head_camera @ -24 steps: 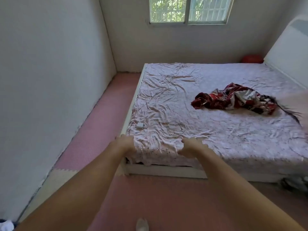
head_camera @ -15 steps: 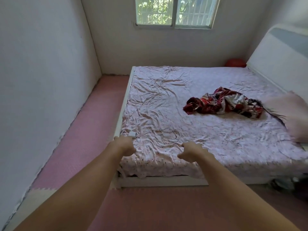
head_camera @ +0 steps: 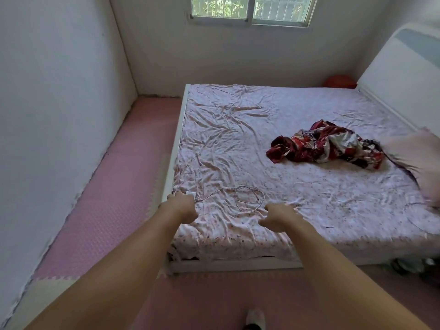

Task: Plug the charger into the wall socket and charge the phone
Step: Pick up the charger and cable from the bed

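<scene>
A white charger adapter [head_camera: 190, 193] lies on the near left corner of the bed [head_camera: 309, 186]. Its white cable [head_camera: 250, 198] runs right into a loose coil on the sheet. My left hand [head_camera: 182, 207] is at the adapter with curled fingers, its knuckles against the adapter's near edge; the fingertips are hidden, so any grip is unclear. Just right of the coil and clear of it, my right hand [head_camera: 279, 216] hovers over the sheet with its fingers curled on nothing. No phone or wall socket is in view.
A crumpled red patterned cloth [head_camera: 326, 145] lies mid-bed, with a pink pillow [head_camera: 419, 158] at the right edge. A white wall [head_camera: 59, 115] stands to the left, across a strip of pink foam floor [head_camera: 123, 186]. There is a window [head_camera: 252, 8] in the far wall. My foot [head_camera: 256, 319] shows below.
I have come closer to the bed. Both hands moved forward over the sheet; the left now reaches the adapter, and the right is beside the cable coil.
</scene>
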The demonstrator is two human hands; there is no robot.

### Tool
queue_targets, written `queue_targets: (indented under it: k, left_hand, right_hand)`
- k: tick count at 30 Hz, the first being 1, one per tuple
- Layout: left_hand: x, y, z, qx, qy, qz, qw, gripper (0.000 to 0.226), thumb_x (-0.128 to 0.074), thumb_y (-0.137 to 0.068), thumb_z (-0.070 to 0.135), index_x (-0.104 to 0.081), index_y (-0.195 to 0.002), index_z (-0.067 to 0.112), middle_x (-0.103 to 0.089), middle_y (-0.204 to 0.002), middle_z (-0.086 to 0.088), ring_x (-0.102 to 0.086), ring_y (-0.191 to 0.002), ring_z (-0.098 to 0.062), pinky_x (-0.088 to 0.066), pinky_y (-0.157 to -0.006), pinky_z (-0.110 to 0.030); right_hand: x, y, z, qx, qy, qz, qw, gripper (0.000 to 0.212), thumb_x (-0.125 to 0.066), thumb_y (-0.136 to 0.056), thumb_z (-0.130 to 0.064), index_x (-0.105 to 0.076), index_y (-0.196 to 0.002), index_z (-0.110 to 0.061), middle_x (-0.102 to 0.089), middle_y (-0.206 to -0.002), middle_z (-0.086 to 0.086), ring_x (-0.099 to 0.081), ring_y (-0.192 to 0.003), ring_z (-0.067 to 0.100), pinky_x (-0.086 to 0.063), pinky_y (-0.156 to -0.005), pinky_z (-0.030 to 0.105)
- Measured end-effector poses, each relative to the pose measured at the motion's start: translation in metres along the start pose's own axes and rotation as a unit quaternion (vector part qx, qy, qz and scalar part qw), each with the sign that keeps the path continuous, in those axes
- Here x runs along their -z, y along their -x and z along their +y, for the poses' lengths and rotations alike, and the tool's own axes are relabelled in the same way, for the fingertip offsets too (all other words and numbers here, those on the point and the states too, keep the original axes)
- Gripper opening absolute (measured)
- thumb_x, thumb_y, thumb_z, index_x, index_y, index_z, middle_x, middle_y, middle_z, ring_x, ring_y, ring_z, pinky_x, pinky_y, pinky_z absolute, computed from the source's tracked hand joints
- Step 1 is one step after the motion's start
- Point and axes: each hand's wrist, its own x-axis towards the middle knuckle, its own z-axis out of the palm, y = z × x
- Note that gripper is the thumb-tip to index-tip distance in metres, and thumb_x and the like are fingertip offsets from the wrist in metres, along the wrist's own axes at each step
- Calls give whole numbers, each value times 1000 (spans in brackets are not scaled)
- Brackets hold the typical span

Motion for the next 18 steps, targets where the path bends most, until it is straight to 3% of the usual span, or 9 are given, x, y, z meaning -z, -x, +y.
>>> queue_targets:
  k: [4,8,18]
  left_hand:
    - [8,-22,1,8,24,-13,1000,51,-49,-91,36,-42,-137,14,-45,-134,-18,-46,-120,-35,-45,-100,-50]
    - [22,-50,2,33,42,-17,998,55,-48,-92,34,-37,-142,15,-40,-140,-17,-42,-126,-36,-44,-101,-52]
    - [62,-152,41,77,67,-48,994,52,-47,-91,33,-39,-142,27,-41,-140,-15,-37,-130,-37,-42,-103,-53]
  right_hand:
    - [7,-33,-9,23,12,-13,1000,45,-52,-88,-33,-53,-128,-12,-63,-125,9,-56,-112,28,-44,-97,38]
    - [22,-78,-18,39,8,-19,999,56,-53,-87,-33,-43,-140,-19,-56,-138,8,-51,-124,29,-43,-103,43]
    - [67,-208,0,62,5,-33,998,39,-51,-86,-31,-52,-123,-18,-60,-121,8,-53,-113,31,-48,-94,44]
